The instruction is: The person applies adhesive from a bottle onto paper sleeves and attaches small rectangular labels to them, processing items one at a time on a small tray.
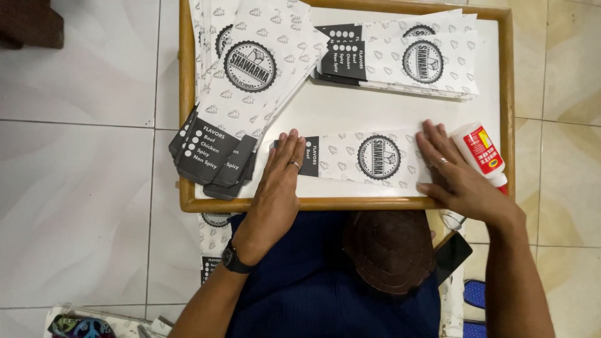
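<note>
Hands, left [278, 181] and right [452, 172], grip open, flat on printed paper sleeve [366, 159] in wooden-rimmed tray [186, 112] beside sleeve stacks [241, 81].

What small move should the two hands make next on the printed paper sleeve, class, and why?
Probably slide both palms outward to press it flat. The left hand and right hand lie flat on opposite ends of the printed paper sleeve on the white tray, with the glue bottle beside the right hand.
</note>
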